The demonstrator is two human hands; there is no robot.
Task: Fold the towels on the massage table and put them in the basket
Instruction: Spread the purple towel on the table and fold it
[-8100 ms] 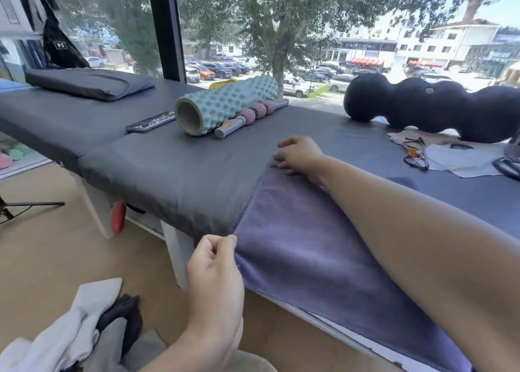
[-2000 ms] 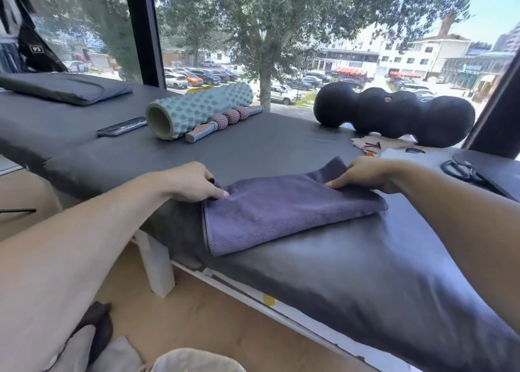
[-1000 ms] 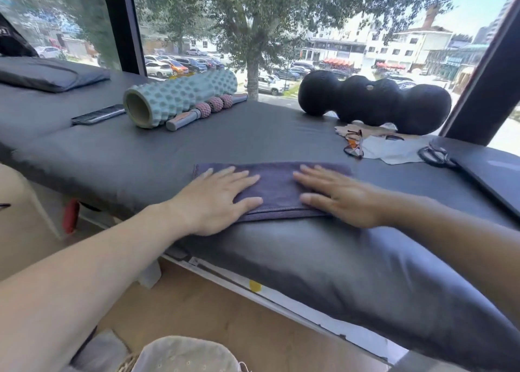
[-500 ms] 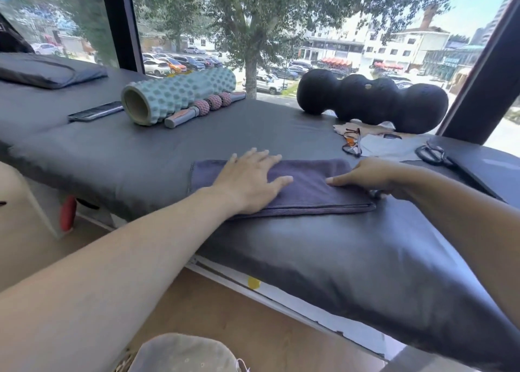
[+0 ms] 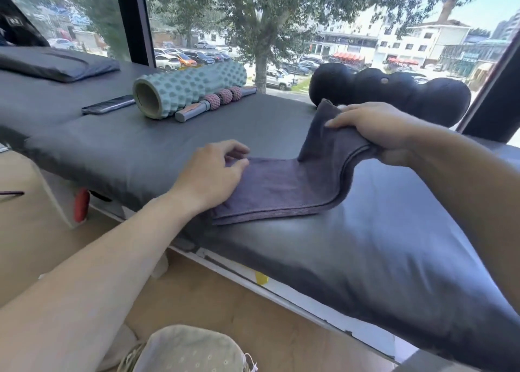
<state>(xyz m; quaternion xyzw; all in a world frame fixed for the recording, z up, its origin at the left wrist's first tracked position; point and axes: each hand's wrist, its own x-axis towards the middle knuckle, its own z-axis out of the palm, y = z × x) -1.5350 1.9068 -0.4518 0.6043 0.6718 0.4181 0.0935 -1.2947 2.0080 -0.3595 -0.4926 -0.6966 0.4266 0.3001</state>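
So, left hand [image 5: 211, 174] resting loose-fingered on the near-left end of the purple towel [image 5: 281, 191], right hand [image 5: 377, 129] gripping the raised right end above the massage table [image 5: 126, 152].

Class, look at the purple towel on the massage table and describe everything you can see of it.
The purple towel is soft, finely ribbed cloth with stitched edges, folded into a long layered strip. Its left part lies flat on the dark padded massage table, near the front edge, pressed down by the left hand. Its right end is lifted off the table and bent upward, gripped in the right hand.
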